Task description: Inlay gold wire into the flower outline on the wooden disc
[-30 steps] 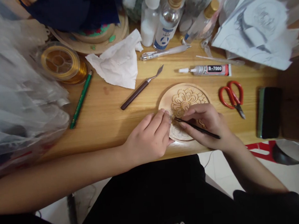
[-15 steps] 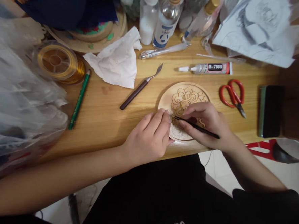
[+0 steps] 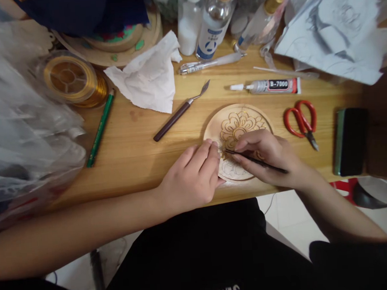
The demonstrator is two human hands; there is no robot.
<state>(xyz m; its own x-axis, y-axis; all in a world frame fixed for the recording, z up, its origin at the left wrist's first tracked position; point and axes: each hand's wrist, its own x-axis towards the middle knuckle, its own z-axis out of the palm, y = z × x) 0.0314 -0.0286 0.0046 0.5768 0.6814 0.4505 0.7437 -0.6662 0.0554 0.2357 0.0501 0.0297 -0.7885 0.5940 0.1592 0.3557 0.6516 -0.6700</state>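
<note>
"What is my left hand [image 3: 195, 175] doing?"

"It is holding the left side of the round wooden plate [image 3: 213, 122]. Your fingers are close together and bent over the edge. A bit of your thumb pokes out by the near rim."

"And my right hand [image 3: 262, 151]?"

"That one is pinched nearly closed. Your thumb and pointing finger have hold of a thin black tool [image 3: 263, 161]. It leans, and its tip is over the plate, just beside your left fingertips. I can't tell if the tip touches the wood."

"Where is the plate?"

"Right in front of you, on the wooden table [image 3: 125, 158], near the edge by your tummy. It has a big flower [image 3: 240, 124] with shiny gold lines. Nearer you, there are some thin drawn lines. Your right hand hides some of it."

"What is around it?"

"On your right are little cutters with red handles [image 3: 300, 121], then a dark phone [image 3: 350, 142]. A glue tube [image 3: 271, 86] lies past the plate. On your left is a small knife with a brown handle [image 3: 172, 122]. Farther left, a green pencil [image 3: 100, 129] lies by a roll of gold wire [image 3: 101, 89]."
</note>
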